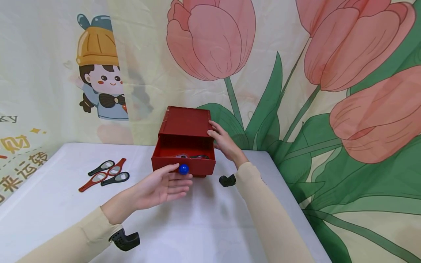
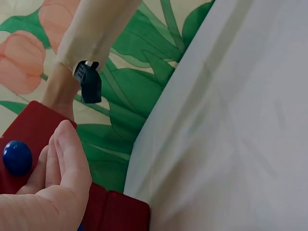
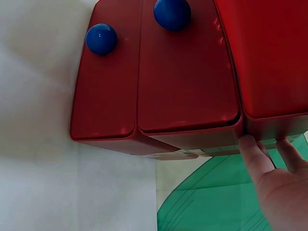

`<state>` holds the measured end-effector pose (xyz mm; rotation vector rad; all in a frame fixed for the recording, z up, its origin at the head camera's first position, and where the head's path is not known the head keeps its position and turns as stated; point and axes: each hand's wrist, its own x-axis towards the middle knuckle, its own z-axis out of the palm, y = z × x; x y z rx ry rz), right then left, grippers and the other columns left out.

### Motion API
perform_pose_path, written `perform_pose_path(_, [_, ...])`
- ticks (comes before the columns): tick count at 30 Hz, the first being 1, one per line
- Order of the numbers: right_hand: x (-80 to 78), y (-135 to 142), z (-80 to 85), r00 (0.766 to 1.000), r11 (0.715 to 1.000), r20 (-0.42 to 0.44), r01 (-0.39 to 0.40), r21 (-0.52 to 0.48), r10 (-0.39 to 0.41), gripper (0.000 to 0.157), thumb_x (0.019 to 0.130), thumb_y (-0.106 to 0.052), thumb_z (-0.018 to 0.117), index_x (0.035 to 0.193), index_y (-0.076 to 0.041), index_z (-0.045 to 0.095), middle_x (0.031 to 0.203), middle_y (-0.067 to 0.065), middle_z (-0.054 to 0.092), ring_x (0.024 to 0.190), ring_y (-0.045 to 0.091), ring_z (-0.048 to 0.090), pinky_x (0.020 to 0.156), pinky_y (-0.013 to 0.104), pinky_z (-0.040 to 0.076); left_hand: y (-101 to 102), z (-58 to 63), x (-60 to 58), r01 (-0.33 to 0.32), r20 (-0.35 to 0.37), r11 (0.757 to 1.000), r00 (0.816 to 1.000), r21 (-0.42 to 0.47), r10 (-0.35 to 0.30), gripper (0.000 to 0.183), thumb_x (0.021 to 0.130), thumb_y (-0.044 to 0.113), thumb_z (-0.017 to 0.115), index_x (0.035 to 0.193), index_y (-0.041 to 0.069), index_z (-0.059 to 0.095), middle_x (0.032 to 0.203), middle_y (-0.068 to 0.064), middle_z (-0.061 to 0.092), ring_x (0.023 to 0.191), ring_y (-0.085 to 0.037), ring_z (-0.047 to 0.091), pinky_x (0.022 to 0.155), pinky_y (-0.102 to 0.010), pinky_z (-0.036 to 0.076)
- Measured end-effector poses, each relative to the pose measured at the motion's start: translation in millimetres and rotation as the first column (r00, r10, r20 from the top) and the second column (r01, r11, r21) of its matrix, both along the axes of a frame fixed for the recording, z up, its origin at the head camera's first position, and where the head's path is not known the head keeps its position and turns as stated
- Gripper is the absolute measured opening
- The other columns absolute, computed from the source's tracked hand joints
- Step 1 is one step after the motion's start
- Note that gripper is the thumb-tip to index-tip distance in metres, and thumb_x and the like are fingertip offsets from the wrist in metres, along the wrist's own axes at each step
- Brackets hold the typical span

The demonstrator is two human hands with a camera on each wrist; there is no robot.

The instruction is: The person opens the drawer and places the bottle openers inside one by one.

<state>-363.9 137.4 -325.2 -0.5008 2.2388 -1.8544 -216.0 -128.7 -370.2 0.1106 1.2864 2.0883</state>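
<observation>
A red drawer box (image 1: 185, 122) stands on the table with its upper drawer (image 1: 164, 163) pulled out; dark-rimmed items lie inside, partly hidden. My left hand (image 1: 161, 188) is in front of it, palm showing and fingers extended just below the blue knob (image 1: 184, 169), thumb tip beside the knob. In the left wrist view the same knob (image 2: 17, 158) appears beyond the fingers. My right hand (image 1: 225, 140) rests against the box's right side near the top, fingers fairly straight. The right wrist view shows those fingertips (image 3: 250, 147) at the box edge and two blue knobs (image 3: 172, 13).
Several magnifying glasses lie together at the table's left, among them a red one (image 1: 98, 178) and a black one (image 1: 115, 178). A white cloth covers the table (image 1: 184, 233). Behind stands a printed tulip backdrop (image 1: 217, 40). Each sleeve carries a black wrist device (image 1: 125, 240).
</observation>
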Motion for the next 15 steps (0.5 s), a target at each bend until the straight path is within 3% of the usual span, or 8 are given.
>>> perform_pose_path(4, [0.4, 0, -0.1, 1.0, 1.0, -0.004, 0.002, 0.003, -0.001, 0.061, 0.114, -0.032, 0.048, 0.169, -0.028, 0.025, 0.171, 0.003, 0.03, 0.153, 0.027, 0.036, 0.123, 0.053, 0.039, 8, 2.1, -1.8, 0.002, -0.001, 1.0, 1.0, 0.018, -0.002, 0.075, 0.11, 0.05, 0.053, 0.158, -0.005, 0.038, 0.143, -0.014, 0.065, 0.127, -0.029, 0.066, 0.111, -0.039, 0.053])
perform_pose_path(15, [1.2, 0, 0.0, 1.0, 1.0, -0.007, -0.004, -0.001, 0.004, 0.061, 0.114, -0.032, 0.048, 0.17, -0.028, 0.024, 0.172, 0.004, 0.028, 0.154, 0.028, 0.036, 0.123, 0.053, 0.038, 15, 5.5, 0.4, -0.068, 0.042, 0.997, 0.997, 0.02, 0.067, 0.071, 0.109, 0.048, 0.057, 0.157, -0.002, 0.041, 0.138, -0.012, 0.069, 0.123, -0.026, 0.069, 0.107, -0.036, 0.055])
